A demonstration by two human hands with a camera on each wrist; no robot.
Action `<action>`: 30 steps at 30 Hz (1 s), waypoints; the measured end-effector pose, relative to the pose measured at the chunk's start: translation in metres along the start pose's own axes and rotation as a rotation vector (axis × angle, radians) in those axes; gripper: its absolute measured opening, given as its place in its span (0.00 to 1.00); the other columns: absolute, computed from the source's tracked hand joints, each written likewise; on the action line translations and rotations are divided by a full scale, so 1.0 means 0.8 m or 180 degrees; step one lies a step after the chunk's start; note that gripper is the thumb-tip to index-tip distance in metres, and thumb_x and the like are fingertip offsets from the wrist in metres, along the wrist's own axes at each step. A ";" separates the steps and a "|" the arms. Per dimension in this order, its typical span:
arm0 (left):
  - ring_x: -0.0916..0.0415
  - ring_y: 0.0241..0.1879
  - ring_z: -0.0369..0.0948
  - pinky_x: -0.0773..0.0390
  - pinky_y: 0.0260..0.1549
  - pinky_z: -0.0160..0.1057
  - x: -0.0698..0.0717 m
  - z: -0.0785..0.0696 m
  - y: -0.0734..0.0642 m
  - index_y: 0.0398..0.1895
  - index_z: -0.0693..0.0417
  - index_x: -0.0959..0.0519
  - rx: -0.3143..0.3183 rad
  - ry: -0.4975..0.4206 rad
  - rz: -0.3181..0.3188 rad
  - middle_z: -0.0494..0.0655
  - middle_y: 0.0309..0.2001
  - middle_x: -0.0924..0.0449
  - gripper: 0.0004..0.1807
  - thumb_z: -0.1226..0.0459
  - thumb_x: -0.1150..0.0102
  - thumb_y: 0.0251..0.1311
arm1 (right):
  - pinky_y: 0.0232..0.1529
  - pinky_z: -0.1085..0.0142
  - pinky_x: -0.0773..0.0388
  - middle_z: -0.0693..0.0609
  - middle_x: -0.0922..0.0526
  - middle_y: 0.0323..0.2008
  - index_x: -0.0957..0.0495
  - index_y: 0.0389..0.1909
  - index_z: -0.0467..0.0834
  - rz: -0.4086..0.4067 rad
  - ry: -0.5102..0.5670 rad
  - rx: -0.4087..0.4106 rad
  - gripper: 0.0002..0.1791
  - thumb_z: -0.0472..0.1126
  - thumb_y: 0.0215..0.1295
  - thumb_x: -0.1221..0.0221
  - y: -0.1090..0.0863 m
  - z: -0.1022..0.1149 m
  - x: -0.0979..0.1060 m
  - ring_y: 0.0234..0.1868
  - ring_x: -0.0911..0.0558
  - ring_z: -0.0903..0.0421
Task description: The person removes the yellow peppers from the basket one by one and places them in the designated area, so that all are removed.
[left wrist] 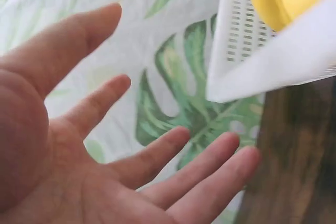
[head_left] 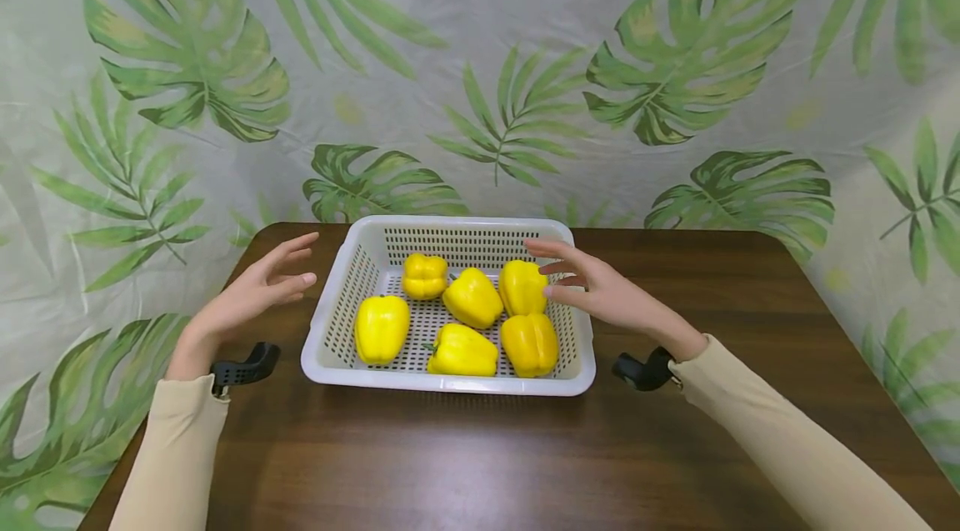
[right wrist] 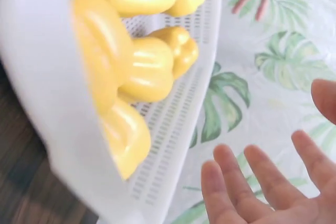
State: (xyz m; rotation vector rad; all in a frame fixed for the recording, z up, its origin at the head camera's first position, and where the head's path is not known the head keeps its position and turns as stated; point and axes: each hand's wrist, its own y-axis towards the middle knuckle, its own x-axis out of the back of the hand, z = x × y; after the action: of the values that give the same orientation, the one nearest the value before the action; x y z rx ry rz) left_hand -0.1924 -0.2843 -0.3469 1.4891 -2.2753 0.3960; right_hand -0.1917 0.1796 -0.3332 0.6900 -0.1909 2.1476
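Note:
A white slotted plastic basket (head_left: 450,383) stands on the dark table and holds several yellow bell peppers. One bell pepper (head_left: 382,330) sits apart at the basket's left, its stem at the back. My left hand (head_left: 255,289) hovers off the left rim, fingers spread and touching nothing; the left wrist view shows its palm (left wrist: 89,192) below the basket corner. Over the right rim, my right hand (head_left: 596,285) is held up with loosely extended fingers and nothing in them. From the head it partly overlaps the right back pepper (head_left: 519,288); in the right wrist view a gap separates them.
The dark wooden tabletop (head_left: 465,464) extends in front of the basket and to both sides. Behind it hangs a pale cloth (head_left: 525,6) printed with green leaves. Each wrist wears a black camera mount (head_left: 247,366).

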 end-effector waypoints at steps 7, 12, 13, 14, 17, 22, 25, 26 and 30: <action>0.44 0.65 0.63 0.30 0.51 0.60 -0.007 0.034 0.015 0.76 0.47 0.55 0.0136 -0.0536 0.0328 0.63 0.73 0.56 0.35 0.64 0.52 0.71 | 0.58 0.47 0.32 0.42 0.40 0.69 0.44 0.72 0.44 0.0340 0.0450 -0.0140 0.32 0.37 0.69 0.46 0.015 0.004 -0.007 0.64 0.35 0.40; 0.39 0.63 0.62 0.26 0.48 0.59 -0.014 0.051 0.027 0.76 0.43 0.56 0.0220 -0.0779 0.0548 0.62 0.72 0.53 0.35 0.64 0.54 0.72 | 0.61 0.47 0.36 0.45 0.39 0.69 0.44 0.72 0.46 0.0526 0.0574 -0.0152 0.32 0.40 0.70 0.45 0.025 -0.001 -0.013 0.67 0.39 0.41; 0.39 0.62 0.62 0.26 0.47 0.59 -0.015 0.053 0.029 0.76 0.43 0.57 0.0241 -0.0829 0.0584 0.62 0.72 0.52 0.35 0.63 0.54 0.72 | 0.61 0.47 0.36 0.46 0.39 0.69 0.44 0.72 0.47 0.0559 0.0584 -0.0169 0.33 0.41 0.70 0.45 0.026 -0.002 -0.014 0.67 0.39 0.42; 0.39 0.62 0.62 0.26 0.47 0.59 -0.017 0.055 0.031 0.76 0.42 0.57 0.0270 -0.0881 0.0610 0.62 0.72 0.53 0.35 0.63 0.55 0.72 | 0.61 0.48 0.36 0.47 0.38 0.69 0.44 0.72 0.47 0.0594 0.0600 -0.0186 0.33 0.42 0.69 0.45 0.028 -0.002 -0.016 0.67 0.38 0.43; 0.38 0.61 0.63 0.25 0.45 0.59 -0.021 0.059 0.037 0.77 0.40 0.58 0.0356 -0.0974 0.0661 0.62 0.72 0.55 0.36 0.63 0.55 0.72 | 0.61 0.49 0.36 0.47 0.39 0.69 0.44 0.72 0.48 0.0716 0.0709 -0.0234 0.32 0.42 0.70 0.45 0.032 -0.004 -0.020 0.66 0.37 0.44; 0.42 0.62 0.66 0.25 0.44 0.61 -0.028 0.063 0.045 0.77 0.40 0.61 0.0429 -0.1087 0.0740 0.63 0.73 0.59 0.36 0.64 0.57 0.73 | 0.61 0.50 0.35 0.42 0.41 0.70 0.44 0.72 0.46 0.0920 0.0869 -0.0266 0.31 0.39 0.71 0.47 0.041 -0.007 -0.028 0.67 0.39 0.40; 0.45 0.63 0.68 0.26 0.44 0.63 -0.031 0.066 0.048 0.77 0.40 0.61 0.0420 -0.1142 0.0780 0.62 0.74 0.62 0.36 0.64 0.57 0.73 | 0.61 0.51 0.34 0.42 0.40 0.69 0.43 0.72 0.46 0.0981 0.0859 -0.0335 0.30 0.38 0.70 0.48 0.046 -0.007 -0.032 0.66 0.38 0.39; 0.46 0.63 0.68 0.26 0.44 0.63 -0.032 0.067 0.049 0.76 0.39 0.61 0.0417 -0.1145 0.0784 0.61 0.74 0.63 0.36 0.64 0.58 0.73 | 0.61 0.51 0.34 0.41 0.39 0.69 0.42 0.72 0.45 0.0999 0.0876 -0.0358 0.30 0.38 0.70 0.48 0.048 -0.008 -0.033 0.65 0.37 0.39; 0.44 0.61 0.68 0.25 0.43 0.62 -0.035 0.074 0.053 0.76 0.38 0.60 0.0396 -0.1102 0.0769 0.60 0.74 0.64 0.35 0.63 0.57 0.73 | 0.61 0.52 0.34 0.41 0.37 0.68 0.40 0.71 0.44 0.1101 0.0839 -0.0421 0.29 0.37 0.69 0.48 0.055 -0.010 -0.040 0.64 0.35 0.40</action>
State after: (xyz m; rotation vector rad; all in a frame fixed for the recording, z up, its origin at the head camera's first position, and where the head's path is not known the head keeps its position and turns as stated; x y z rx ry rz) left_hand -0.2310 -0.2710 -0.4134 1.4360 -2.7647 0.3773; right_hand -0.2138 0.1328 -0.3523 0.3079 -0.3261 2.5031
